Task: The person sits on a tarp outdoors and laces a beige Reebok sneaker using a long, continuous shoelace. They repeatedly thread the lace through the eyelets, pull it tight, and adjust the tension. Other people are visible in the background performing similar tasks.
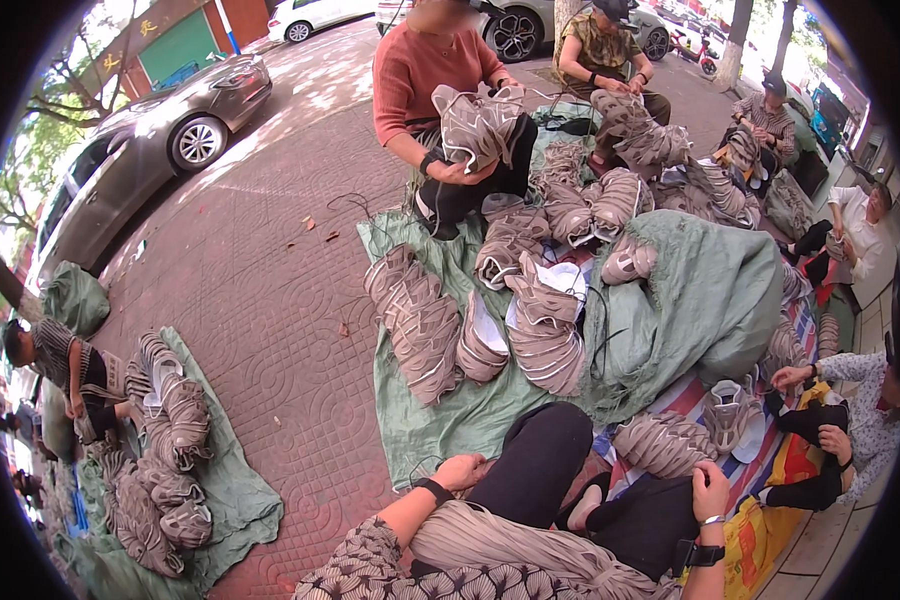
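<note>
A thick bundle of taupe laces (520, 545) lies across my lap. My left hand (460, 472) is beside my left thigh, its fingers curled and partly hidden by the leg; what they hold, if anything, I cannot make out. My right hand (710, 490) rests at my right knee, fingers loosely bent, nothing visible in it. Ahead, nested stacks of taupe shoe uppers (415, 325) lie on a green woven sheet (410, 440). Another stack of uppers (545, 335) has a white lining showing. Just beyond my right knee are a row of nested uppers (665, 445) and a single upper (730, 412).
A bulky green sack (700, 290) stands ahead right. Opposite, a person in a red sweater (405, 90) holds an upper (478, 125). At right sits a person in a patterned shirt (875, 415). More uppers (175, 420) lie on another green sheet (235, 490) at left, near a parked car (160, 140).
</note>
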The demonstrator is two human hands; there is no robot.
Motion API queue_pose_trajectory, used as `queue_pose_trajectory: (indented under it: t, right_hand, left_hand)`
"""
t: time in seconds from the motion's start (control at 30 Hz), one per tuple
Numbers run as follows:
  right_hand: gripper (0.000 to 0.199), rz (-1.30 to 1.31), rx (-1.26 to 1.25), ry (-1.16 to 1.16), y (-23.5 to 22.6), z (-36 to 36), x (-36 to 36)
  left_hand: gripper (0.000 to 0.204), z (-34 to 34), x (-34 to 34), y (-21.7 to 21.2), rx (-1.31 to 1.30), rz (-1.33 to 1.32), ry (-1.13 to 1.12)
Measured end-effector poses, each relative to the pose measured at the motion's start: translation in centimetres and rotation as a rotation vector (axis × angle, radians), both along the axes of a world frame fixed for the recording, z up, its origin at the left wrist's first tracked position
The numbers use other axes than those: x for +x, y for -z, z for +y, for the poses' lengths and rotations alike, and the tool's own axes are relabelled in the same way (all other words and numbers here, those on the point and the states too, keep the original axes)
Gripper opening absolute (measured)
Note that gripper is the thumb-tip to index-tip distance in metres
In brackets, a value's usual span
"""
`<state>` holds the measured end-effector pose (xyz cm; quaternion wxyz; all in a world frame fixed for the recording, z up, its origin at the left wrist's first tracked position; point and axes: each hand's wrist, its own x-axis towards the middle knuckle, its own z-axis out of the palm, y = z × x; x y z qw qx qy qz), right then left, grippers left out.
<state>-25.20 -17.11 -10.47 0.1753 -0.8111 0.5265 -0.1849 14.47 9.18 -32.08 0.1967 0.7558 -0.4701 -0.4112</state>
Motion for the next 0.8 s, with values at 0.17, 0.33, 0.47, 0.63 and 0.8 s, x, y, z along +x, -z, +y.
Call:
queue_pose_trajectory:
  t: [0.17, 0.33, 0.47, 0.63, 0.8]
  right_hand:
    - [0.020, 0.028, -0.008, 0.006, 0.1, 0.0, -0.5]
    - [0.021, 0.020, -0.010, 0.001, -0.3, 0.2, -0.1]
    - [0.021, 0.022, -0.016, 0.009, -0.2, 0.1, -0.6]
    - [0.020, -0.001, 0.012, 0.034, 0.0, 0.2, -0.2]
    - [0.019, -0.022, 0.012, 0.033, 0.2, 0.1, -0.6]
  left_hand:
    - [0.040, 0.0, -0.1, 0.3, -0.052, 0.010, -0.004]
    - [0.041, -0.1, 0.0, -0.3, -0.036, 0.030, 0.001]
    - [0.045, -0.8, 0.0, -1.8, 0.033, 0.068, 0.014]
    - [0.047, -0.5, 1.1, -1.1, -0.013, 0.030, 0.023]
    - [0.043, -0.8, 0.1, -1.9, 0.024, 0.067, 0.009]
